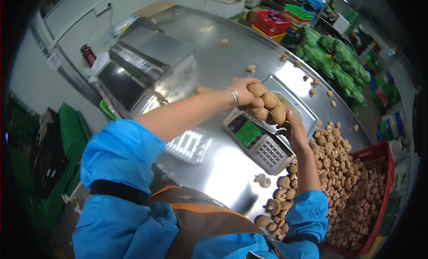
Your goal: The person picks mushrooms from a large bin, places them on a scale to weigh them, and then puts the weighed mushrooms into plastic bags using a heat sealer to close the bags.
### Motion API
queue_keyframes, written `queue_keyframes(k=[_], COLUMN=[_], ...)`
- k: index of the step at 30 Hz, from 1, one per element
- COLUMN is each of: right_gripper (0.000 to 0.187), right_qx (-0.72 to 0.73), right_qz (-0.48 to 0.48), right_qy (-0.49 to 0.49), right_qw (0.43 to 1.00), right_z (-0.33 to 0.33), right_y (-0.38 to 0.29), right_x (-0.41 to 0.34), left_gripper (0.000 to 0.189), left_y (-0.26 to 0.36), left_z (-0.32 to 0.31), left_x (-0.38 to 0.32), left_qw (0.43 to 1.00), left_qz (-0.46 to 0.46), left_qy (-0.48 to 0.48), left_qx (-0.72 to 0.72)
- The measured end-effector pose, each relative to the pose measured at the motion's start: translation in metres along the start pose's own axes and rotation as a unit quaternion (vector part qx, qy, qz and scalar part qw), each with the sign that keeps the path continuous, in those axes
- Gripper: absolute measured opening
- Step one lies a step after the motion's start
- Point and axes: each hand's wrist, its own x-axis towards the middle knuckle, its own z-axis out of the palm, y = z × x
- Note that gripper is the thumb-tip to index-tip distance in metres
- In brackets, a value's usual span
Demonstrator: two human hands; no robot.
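Several brown shiitake mushrooms [270,100] are bunched together above a digital scale [259,142] with lit green digits. My left hand [245,91], a metal bangle at its wrist, grips the bunch from the left. From the right, my right hand [295,130] has its fingers against the bunch's lower edge. Whether a tray lies under the mushrooms is hidden. Beneath the hands is the scale's metal pan [301,101]. A big heap of loose mushrooms [329,158] spreads beside and below my right forearm.
A red plastic crate [388,178] of mushrooms stands at right, against the steel table [217,178]. Clear plastic trays [190,147] lie left of the scale. A wrapping machine [150,58] is farther left. Stray mushrooms [313,91] dot the far edge. Green bagged produce [334,58] is beyond.
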Motion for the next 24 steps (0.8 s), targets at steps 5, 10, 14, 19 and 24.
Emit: queue_keyframes(k=[5,10,14,19,24], right_gripper=[0.044,0.046,0.047,0.047,0.046], right_qx=[-0.046,-0.127,-0.094,-0.113,-0.092], right_qz=[-0.032,-0.015,0.026,0.076,0.088], right_qy=[-0.016,-0.058,-0.064,-0.093,-0.091], right_qw=[0.998,0.99,0.993,0.986,0.988], right_z=[0.092,0.188,0.26,0.326,0.386], right_y=[-0.01,-0.017,-0.025,-0.047,-0.058], right_x=[0.013,0.037,0.06,0.095,0.145], left_gripper=[0.08,0.081,0.083,0.084,0.083], left_y=[-0.003,-0.069,-0.105,-0.14,-0.139], left_z=[-0.082,-0.171,-0.236,-0.317,-0.394], left_x=[-0.073,-0.091,-0.096,-0.08,-0.06], left_qw=[0.998,0.986,0.989,0.996,0.996], left_qz=[-0.024,-0.073,-0.05,-0.028,-0.038], left_qy=[0.001,-0.012,-0.002,0.001,-0.007], left_qx=[-0.066,-0.148,-0.141,-0.086,-0.082])
